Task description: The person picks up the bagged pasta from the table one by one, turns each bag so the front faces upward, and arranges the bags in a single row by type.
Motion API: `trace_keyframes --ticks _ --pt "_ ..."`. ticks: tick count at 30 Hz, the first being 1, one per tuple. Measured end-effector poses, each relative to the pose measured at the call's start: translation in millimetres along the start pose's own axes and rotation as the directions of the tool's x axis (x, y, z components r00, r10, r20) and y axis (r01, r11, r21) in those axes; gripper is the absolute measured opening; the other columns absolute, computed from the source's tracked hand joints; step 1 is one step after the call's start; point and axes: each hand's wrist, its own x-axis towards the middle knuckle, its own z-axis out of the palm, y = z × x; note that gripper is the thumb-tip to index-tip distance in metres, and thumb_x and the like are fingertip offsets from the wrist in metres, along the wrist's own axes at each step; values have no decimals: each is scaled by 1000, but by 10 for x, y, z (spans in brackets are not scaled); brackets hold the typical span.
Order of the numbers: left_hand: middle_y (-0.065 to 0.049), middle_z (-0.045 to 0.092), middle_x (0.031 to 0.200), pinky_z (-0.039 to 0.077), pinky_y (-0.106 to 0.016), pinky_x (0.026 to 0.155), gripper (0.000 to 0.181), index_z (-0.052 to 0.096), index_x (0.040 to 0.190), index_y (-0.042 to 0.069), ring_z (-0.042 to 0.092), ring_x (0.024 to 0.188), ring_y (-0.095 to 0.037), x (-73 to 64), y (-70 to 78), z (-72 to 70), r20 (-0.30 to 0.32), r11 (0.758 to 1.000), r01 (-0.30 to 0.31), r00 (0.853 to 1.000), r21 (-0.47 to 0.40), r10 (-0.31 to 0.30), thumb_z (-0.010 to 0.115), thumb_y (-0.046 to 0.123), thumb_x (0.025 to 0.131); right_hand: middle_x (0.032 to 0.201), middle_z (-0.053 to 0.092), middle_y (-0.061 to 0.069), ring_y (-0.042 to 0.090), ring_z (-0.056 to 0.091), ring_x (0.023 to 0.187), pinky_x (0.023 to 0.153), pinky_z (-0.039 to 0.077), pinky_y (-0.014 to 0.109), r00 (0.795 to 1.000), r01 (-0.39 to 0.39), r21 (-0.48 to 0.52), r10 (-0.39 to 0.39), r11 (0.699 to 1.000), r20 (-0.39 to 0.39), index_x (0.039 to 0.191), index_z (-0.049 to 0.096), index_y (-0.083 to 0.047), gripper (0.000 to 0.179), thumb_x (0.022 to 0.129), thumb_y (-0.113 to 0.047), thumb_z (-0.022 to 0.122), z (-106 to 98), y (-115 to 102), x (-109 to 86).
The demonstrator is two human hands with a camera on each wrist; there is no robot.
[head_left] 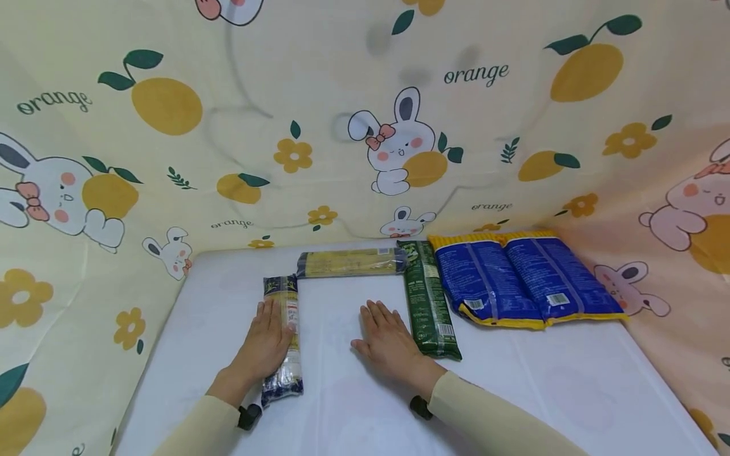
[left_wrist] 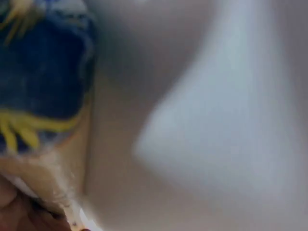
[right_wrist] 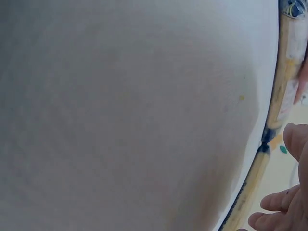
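Observation:
My left hand (head_left: 265, 342) rests with straight fingers on an upright-lying packet of spaghetti (head_left: 293, 367), clear with dark blue ends. That packet (left_wrist: 43, 72) shows large and blurred in the left wrist view. My right hand (head_left: 390, 345) lies palm down on the white table, fingers extended, holding nothing. Just right of it is a long green packet (head_left: 430, 304), its lower part beside the wrist. In the right wrist view the right hand's fingers (right_wrist: 281, 204) appear at the lower right edge.
Another spaghetti packet (head_left: 350, 263) lies crosswise at the back, its right end at the green packet. Two blue bags with yellow edges (head_left: 485, 278) lie side by side at the back right. Behind the white table (head_left: 342, 405) hangs a patterned cloth (head_left: 319, 76).

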Motion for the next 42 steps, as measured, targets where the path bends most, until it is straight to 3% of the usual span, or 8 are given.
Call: trace_keyframes --ticks 6,11,16,23,31,36,40,42 --pt "-42 -6 167 10 -64 128 78 4 158 -20 -6 157 -57 -34 286 112 21 1000 10 1000 0 -10 37 35 114 170 33 19 38 28 159 124 26 64 1000 -14 -17 14 1000 0 163 35 -3 74 108 -49 55 13 -28 -9" --pt "-43 1 166 12 -65 127 79 13 158 -21 -1 158 -57 -92 507 218 8 998 -54 999 10 54 40 37 113 168 36 20 39 31 158 123 28 64 1000 -14 -48 13 999 -21 161 38 -2 73 108 -49 55 23 -25 -29" --pt "-39 5 169 15 -63 128 77 18 159 -18 2 159 -54 -107 741 309 33 990 -128 991 53 127 41 39 113 166 39 21 41 35 156 121 31 66 999 -8 -55 5 998 -49 160 40 0 73 108 -48 56 0 -9 -84" --pt "-39 9 169 21 -65 125 73 22 159 -17 7 159 -54 5 1020 473 29 978 -200 980 65 198 39 38 113 164 42 23 43 37 154 120 32 68 996 -10 -34 7 999 -88 157 44 2 69 107 -43 59 -59 57 -222" --pt "-40 16 167 23 -64 125 71 24 158 -18 12 158 -55 197 1353 629 -43 982 -184 982 40 186 40 36 113 162 44 22 43 38 153 119 31 69 995 -5 -13 3 1000 -96 155 47 2 60 109 -34 55 -101 97 -441" --pt "-41 14 167 23 -65 125 73 22 158 -18 10 158 -55 248 1418 595 -12 988 -151 989 -18 150 39 38 114 161 47 23 43 39 153 119 29 70 997 -1 8 2 1000 -83 154 48 3 63 108 -39 55 -130 37 -578" --pt "-36 12 170 19 -67 125 74 21 161 -14 8 160 -51 220 1332 466 61 992 -120 991 -50 123 40 40 113 160 49 21 41 40 153 119 30 71 998 24 -24 -26 999 -65 153 50 2 71 105 -51 58 -121 -45 -670" --pt "-32 13 171 18 -68 125 75 22 162 -11 8 161 -48 198 1267 414 88 991 -131 987 -9 132 40 43 113 158 51 20 39 42 152 118 31 70 996 42 -86 -49 995 -75 152 52 0 74 104 -56 57 -100 -75 -700"
